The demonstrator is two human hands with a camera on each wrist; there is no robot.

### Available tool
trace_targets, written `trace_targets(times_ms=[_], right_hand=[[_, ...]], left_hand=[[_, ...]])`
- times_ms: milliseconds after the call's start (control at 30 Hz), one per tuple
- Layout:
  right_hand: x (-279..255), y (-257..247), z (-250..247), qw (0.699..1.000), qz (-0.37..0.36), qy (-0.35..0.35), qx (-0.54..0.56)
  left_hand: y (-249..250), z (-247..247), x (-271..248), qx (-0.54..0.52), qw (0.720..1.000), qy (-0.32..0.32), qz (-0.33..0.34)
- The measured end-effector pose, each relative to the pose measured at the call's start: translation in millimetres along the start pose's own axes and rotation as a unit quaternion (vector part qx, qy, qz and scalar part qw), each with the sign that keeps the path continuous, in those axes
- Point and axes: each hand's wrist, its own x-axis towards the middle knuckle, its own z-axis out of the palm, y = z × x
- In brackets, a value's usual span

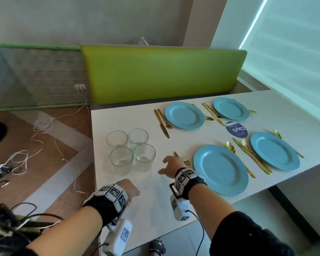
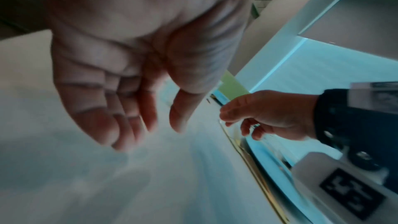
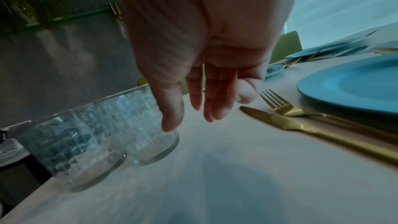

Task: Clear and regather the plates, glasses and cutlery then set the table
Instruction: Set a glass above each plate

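Several blue plates lie on the white table (image 1: 133,115), the nearest plate (image 1: 221,169) at the front, each flanked by gold cutlery. Several clear glasses (image 1: 131,151) stand grouped at the table's left. My right hand (image 1: 169,166) hovers empty between the glasses and the gold knife (image 3: 301,126) and fork (image 3: 280,105) left of the nearest plate, fingers relaxed and straight. The closest glass (image 3: 137,130) sits just beside its thumb. My left hand (image 1: 130,189) hangs over the table's near left part with loose fingers (image 2: 120,122), holding nothing.
A green bench back (image 1: 163,74) runs behind the table. A round purple coaster (image 1: 236,130) lies between the plates. White cables (image 1: 39,137) trail over the wooden floor at the left. A window blind (image 1: 288,52) fills the right side.
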Motion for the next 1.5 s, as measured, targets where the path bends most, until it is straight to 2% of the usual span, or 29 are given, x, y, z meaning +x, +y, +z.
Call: trace_targets(times_ms=[67,133,200,267,467,733,1000,1267,1500], right_hand=[[3,-6,8,0.999,0.008,-0.017,0.038],[9,-12,16,0.997,0.006,-0.026,0.07],[15,-16,23,0.994,-0.004,-0.02,0.104],[19,-20,27,0.991,-0.019,-0.008,0.13],[33,-28,37,0.982,-0.051,0.031,0.179],[37,-27,48,0.975,-0.054,0.074,0.2],[13,-2,25,0.967,-0.008,0.121,0.223],[-1,71,-50,0.939,0.076,0.217,0.256],[34,158,-129,0.914,0.148,0.276,0.257]], left_hand=[[-15,-13,12,0.04,0.993,0.108,-0.032],[-24,-23,22,-0.038,0.975,0.214,-0.035],[-27,-29,32,-0.156,0.947,0.276,0.04],[-30,-30,40,-0.196,0.928,0.299,0.107],[-25,-24,52,-0.263,0.903,0.296,0.165],[-24,-18,58,-0.301,0.885,0.308,0.178],[-15,-6,37,-0.249,0.891,0.296,0.239],[81,10,15,-0.198,0.893,0.238,0.326],[198,27,26,-0.174,0.891,0.199,0.369]])
